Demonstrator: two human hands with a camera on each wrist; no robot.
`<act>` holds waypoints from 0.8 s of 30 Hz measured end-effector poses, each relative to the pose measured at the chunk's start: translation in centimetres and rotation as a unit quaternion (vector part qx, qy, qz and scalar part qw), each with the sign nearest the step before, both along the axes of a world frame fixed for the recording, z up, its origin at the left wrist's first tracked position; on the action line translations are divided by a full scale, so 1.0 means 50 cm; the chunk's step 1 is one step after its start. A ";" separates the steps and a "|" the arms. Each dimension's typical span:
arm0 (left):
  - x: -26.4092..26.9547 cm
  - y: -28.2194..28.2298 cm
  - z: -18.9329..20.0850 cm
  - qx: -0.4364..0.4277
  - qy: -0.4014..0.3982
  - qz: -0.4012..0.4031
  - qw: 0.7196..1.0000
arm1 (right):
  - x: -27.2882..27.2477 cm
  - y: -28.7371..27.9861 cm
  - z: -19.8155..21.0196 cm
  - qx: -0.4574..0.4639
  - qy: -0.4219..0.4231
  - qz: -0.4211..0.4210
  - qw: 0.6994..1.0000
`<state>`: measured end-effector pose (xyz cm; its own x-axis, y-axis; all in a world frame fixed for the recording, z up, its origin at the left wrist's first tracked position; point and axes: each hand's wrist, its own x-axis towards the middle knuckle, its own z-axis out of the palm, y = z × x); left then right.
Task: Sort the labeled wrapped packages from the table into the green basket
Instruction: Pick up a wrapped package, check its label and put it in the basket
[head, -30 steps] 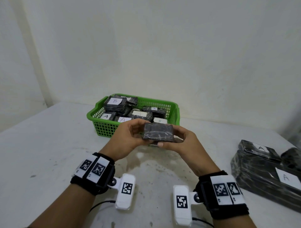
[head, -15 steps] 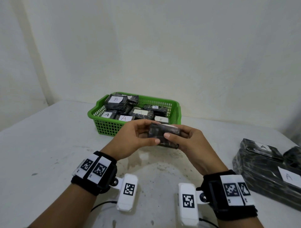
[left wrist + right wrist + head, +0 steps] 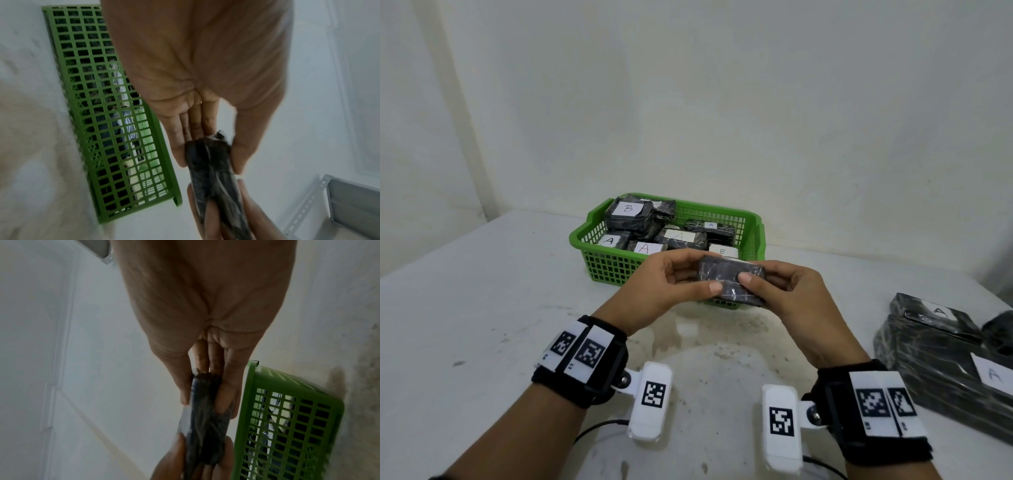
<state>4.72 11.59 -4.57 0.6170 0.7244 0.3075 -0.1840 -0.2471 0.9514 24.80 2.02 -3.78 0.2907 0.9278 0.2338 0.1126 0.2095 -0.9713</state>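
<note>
1. Fingers of the left hand (image 3: 654,291) and the right hand (image 3: 787,298) pinch opposite ends of one wrapped package (image 3: 731,284), thumbs on the near face; it is held in the air just in front of the green basket (image 3: 616,267).
2. No label shows on the held package's visible face.
3. Progress: the basket already holds a good share of the packages; the held one is not yet in.
4. Basket count: at least seven packages, with six readable labels: four "A", two "B".
5. Remaining: well to the right of the basket, a stack of packages (image 3: 941,359) lies on the table (image 3: 465,308); two "A" labels show, and at least three packages, the exact number unclear.
</note>
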 end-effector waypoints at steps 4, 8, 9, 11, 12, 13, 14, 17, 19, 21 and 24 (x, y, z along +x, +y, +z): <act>0.003 0.007 -0.008 0.007 -0.013 0.023 1.000 | -0.004 -0.003 -0.002 -0.008 -0.024 0.019 0.999; -0.002 0.008 -0.006 0.003 -0.027 -0.006 1.000 | -0.002 0.000 -0.005 0.004 -0.036 0.010 0.999; 0.000 0.007 -0.007 0.011 -0.029 -0.004 1.000 | 0.000 0.000 -0.006 0.006 -0.039 0.006 0.999; 0.002 0.009 -0.010 0.040 -0.028 0.012 0.999 | 0.001 -0.002 -0.004 0.002 -0.041 0.016 0.999; 0.002 0.010 -0.012 0.055 -0.026 0.015 0.998 | 0.000 -0.003 -0.002 -0.006 -0.035 0.027 0.999; 0.002 0.010 -0.012 0.067 -0.024 0.011 0.997 | -0.001 -0.004 -0.001 -0.016 -0.019 0.038 0.999; 0.001 0.009 -0.011 0.075 -0.024 0.002 0.997 | -0.001 -0.004 0.000 -0.027 0.005 0.045 0.999; 0.002 -0.001 -0.007 0.100 -0.015 -0.026 0.995 | -0.003 -0.001 0.000 -0.058 0.049 0.053 0.996; 0.005 -0.006 -0.004 0.131 0.008 -0.027 0.991 | -0.007 0.001 -0.003 -0.056 0.056 0.062 0.995; 0.006 -0.008 -0.003 0.153 0.025 -0.022 0.988 | -0.012 0.002 -0.006 -0.047 0.062 0.057 0.995; 0.007 -0.007 -0.005 0.174 0.033 -0.009 0.984 | -0.015 0.009 -0.011 -0.053 0.068 0.047 0.995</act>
<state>5.04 11.24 -4.84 0.6556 0.5712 0.4939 -0.1326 -0.5569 0.8199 24.03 2.47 -4.35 0.2228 0.9699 0.0981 -0.0364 0.1088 -0.9934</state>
